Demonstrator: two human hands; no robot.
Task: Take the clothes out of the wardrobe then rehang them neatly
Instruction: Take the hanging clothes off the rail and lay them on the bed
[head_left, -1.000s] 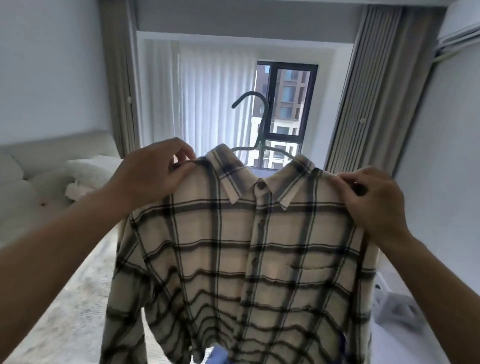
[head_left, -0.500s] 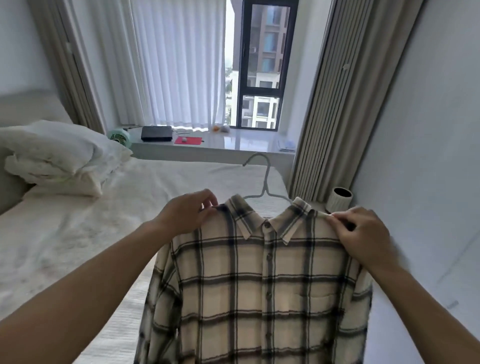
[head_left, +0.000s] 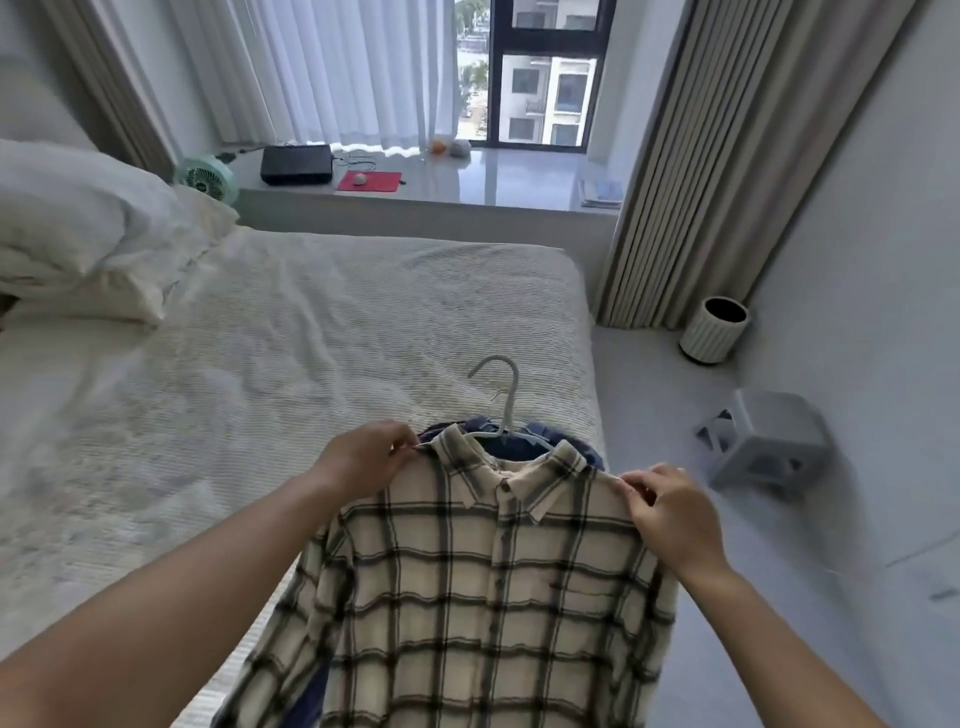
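The left hand (head_left: 363, 460) pinches the plaid shirt (head_left: 483, 587) at its left shoulder seam, thumb and fingertips closed on the cloth, and the right hand (head_left: 670, 514) does the same at the other shoulder, fingers curled over the fabric edge. Held at both shoulders, the shirt is spread flat and square with its buttoned front facing the camera, which looks like the reason for the two-point grip: the garment cannot twist or slide off the hanger (head_left: 501, 410) inside it. The hanger's pale hook stands up past the collar, pointing away from the person, and its arms disappear under the shirt's shoulders. The shirt is over the near right corner of the bed (head_left: 311, 332), its lower part dropping out of view at the bottom edge. Just behind the collar lies a dark blue garment (head_left: 519, 444), apparently on the bed already; whether the shirt touches it cannot be told. I judge the person is laying removed clothes in one pile on the bed before rehanging, so the plaid shirt would go on top of the blue one. Pillows (head_left: 88, 234) sit at the far left of the bed, a small bin (head_left: 714, 330) stands on the floor by the curtain (head_left: 691, 156), and a grey stool (head_left: 769, 447) lies tipped nearby.
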